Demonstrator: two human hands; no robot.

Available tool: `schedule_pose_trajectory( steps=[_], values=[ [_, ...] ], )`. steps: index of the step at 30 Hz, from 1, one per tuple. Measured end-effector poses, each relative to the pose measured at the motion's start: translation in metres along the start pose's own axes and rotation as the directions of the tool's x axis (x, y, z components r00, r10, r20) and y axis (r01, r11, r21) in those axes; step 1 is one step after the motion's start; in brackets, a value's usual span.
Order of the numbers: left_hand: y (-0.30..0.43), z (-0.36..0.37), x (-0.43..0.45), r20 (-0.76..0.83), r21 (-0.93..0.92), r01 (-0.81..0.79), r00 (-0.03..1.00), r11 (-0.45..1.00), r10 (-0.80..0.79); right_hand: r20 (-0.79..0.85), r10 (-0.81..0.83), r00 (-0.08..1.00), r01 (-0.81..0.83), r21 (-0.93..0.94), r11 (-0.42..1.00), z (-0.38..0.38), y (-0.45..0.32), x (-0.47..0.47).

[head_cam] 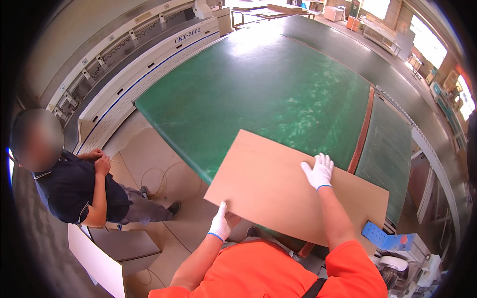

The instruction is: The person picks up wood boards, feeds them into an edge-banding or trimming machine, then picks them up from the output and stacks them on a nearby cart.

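Note:
A flat brown rectangular board (275,186) lies slanted before me, overlapping the near end of a green conveyor belt (238,97). My left hand (221,223), in a white glove with a blue cuff edge, grips the board's near left edge. Its thumb is on top and its fingers are partly hidden below. My right hand (319,173), gloved the same way, rests flat on the board at its far edge. Those fingers are spread and reach past the edge over the belt. The board's left corner juts out beyond the belt above the floor.
A person (85,186) in dark clothes stands at left, hands together. Beside them are leaning panels (98,260). A long white machine (149,70) runs along the belt's left. A blue-topped machine part (395,238) sits by the board's right end. A loose cable (164,178) lies on the floor.

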State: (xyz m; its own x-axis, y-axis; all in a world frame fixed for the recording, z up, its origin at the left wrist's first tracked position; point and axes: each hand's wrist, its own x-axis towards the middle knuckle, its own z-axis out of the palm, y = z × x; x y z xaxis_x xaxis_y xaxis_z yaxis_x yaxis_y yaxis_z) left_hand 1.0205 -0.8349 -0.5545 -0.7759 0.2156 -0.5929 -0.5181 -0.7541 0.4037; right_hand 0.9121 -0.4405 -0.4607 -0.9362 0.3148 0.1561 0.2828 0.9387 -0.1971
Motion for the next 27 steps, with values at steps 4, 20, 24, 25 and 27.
schedule_pose_trajectory(
  steps=[4,20,24,25,27],
  values=[
    [-0.003,0.007,-0.001,-0.176,-0.144,-0.184,0.972,0.972,0.158,0.0,-0.161,0.987,0.161,0.035,0.986,0.009,-0.022,-0.01],
    [0.133,0.025,-0.167,-0.675,-0.101,-0.724,0.554,0.682,0.487,0.259,-0.501,0.826,0.448,0.236,0.862,-0.088,-0.005,0.136],
    [0.124,0.018,-0.159,-0.728,-0.134,-0.792,0.487,0.596,0.483,0.46,-0.493,0.738,0.417,0.263,0.87,-0.079,-0.056,0.197],
    [0.122,0.008,-0.168,-0.753,-0.142,-0.804,0.466,0.577,0.464,0.48,-0.498,0.722,0.401,0.296,0.867,-0.068,-0.069,0.192],
    [0.117,-0.019,-0.187,-0.801,-0.143,-0.827,0.42,0.544,0.427,0.518,-0.505,0.691,0.366,0.352,0.862,-0.055,-0.097,0.175]
  ],
)
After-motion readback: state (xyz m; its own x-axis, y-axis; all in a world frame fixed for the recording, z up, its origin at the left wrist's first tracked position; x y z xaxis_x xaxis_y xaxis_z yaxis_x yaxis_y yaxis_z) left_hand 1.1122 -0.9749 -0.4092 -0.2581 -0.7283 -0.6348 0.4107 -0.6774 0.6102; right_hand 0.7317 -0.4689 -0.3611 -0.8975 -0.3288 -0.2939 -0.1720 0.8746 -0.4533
